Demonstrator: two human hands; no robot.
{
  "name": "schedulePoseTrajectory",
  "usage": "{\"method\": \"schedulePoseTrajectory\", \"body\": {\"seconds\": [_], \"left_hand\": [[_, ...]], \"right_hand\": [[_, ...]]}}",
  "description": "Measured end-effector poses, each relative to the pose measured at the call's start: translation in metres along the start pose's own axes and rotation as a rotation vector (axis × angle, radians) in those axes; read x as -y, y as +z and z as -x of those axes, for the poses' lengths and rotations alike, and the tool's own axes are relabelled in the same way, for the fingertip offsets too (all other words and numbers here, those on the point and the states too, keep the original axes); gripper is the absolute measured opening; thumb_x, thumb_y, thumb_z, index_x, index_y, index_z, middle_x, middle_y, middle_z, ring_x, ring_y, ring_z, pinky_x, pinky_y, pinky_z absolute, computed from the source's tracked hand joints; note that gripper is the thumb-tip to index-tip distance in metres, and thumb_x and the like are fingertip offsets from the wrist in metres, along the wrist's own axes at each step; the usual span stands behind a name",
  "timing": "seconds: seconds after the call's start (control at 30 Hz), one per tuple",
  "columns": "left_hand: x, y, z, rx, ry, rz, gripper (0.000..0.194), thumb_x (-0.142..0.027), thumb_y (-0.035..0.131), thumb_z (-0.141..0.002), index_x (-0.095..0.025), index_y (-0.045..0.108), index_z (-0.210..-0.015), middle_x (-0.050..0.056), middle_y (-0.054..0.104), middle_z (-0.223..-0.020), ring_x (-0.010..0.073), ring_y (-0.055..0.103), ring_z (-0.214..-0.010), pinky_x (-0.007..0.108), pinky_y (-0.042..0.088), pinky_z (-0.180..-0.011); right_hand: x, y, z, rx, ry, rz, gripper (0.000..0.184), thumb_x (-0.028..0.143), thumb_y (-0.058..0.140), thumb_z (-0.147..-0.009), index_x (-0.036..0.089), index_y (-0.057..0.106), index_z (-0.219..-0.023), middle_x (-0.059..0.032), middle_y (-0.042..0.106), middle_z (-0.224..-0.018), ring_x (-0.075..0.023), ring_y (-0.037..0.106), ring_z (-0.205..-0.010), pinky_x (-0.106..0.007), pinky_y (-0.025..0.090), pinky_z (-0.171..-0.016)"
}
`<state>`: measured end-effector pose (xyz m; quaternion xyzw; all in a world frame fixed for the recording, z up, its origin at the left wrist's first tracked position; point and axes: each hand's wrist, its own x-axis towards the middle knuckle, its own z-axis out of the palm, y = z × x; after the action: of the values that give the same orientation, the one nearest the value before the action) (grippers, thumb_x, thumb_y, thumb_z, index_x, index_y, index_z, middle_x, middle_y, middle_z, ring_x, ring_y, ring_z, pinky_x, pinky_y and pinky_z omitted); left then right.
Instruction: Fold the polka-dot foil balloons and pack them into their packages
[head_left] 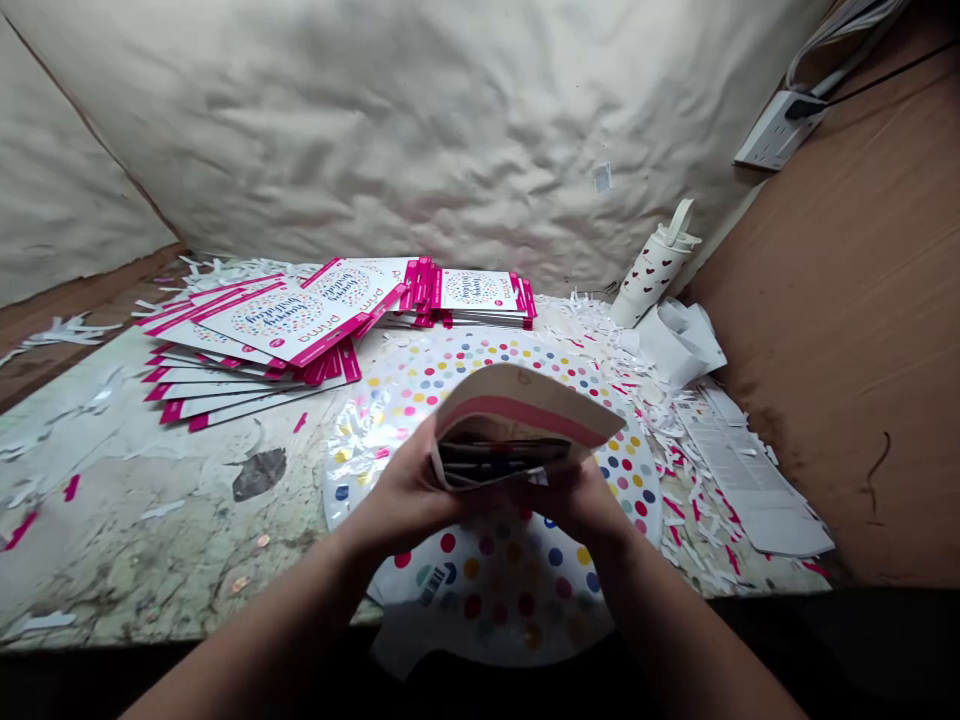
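Note:
Both my hands hold a folded card header, white with a pink band, bent open like a mouth with dark edges showing inside. My left hand grips its left side with fingers curled. At the lower right side, my right hand is closed on the card. The card hangs just above a stack of polka-dot paper plates wrapped in clear film, with a barcode sticker near the front.
A fanned pile of pink-and-white printed cards lies at the back left, a second neat pile behind the plates. A heart-patterned cup, crumpled white papers and paper scraps sit right. A power strip hangs on the brown wall.

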<state>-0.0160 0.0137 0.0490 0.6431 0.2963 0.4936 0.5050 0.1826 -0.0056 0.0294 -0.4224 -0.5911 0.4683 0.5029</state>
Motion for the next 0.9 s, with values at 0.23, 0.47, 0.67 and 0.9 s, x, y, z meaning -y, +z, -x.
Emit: {"method": "schedulePoseTrajectory", "body": {"seconds": [0.23,0.47,0.67,0.9], "left_hand": [[-0.005,-0.004,0.007,-0.001,-0.142,0.066,0.059,-0.016,0.075,-0.065,-0.022,0.056,-0.12,0.008,0.065,-0.111,0.0266,0.064,-0.093,0.035,0.055,-0.078],[-0.005,-0.009,0.002,0.116,-0.458,-0.016,0.021,-0.036,0.065,-0.076,-0.015,0.069,-0.077,0.004,0.069,-0.07,0.0171,0.064,-0.066,0.025,0.051,-0.058],[0.035,0.003,0.021,0.075,-0.779,0.053,0.036,-0.046,0.06,-0.074,-0.013,0.056,-0.058,-0.001,0.054,-0.042,0.0085,0.046,-0.037,0.018,0.034,-0.038],[0.032,0.024,0.034,0.05,-0.728,0.01,0.036,-0.041,0.056,-0.077,-0.013,0.056,-0.055,0.0,0.052,-0.042,0.0101,0.047,-0.04,0.02,0.034,-0.042]], "right_hand": [[0.005,-0.003,0.0,0.026,-0.008,-0.093,0.037,0.026,0.077,-0.063,0.023,0.063,-0.097,-0.0029,0.071,-0.09,-0.022,0.067,-0.081,-0.037,0.056,-0.073],[0.011,-0.027,-0.022,-0.046,0.049,0.033,0.023,0.04,0.059,-0.081,0.018,0.062,-0.078,-0.0025,0.065,-0.071,-0.0158,0.061,-0.064,-0.028,0.05,-0.057],[-0.012,-0.008,-0.005,-0.114,-0.148,0.725,0.016,0.024,0.048,-0.088,0.018,0.063,-0.091,-0.006,0.065,-0.085,-0.0176,0.06,-0.076,-0.032,0.049,-0.071],[-0.014,0.023,0.019,0.118,-0.314,0.917,0.018,0.016,0.046,-0.088,0.017,0.064,-0.087,-0.0073,0.065,-0.084,-0.0181,0.059,-0.08,-0.03,0.048,-0.075]]}}
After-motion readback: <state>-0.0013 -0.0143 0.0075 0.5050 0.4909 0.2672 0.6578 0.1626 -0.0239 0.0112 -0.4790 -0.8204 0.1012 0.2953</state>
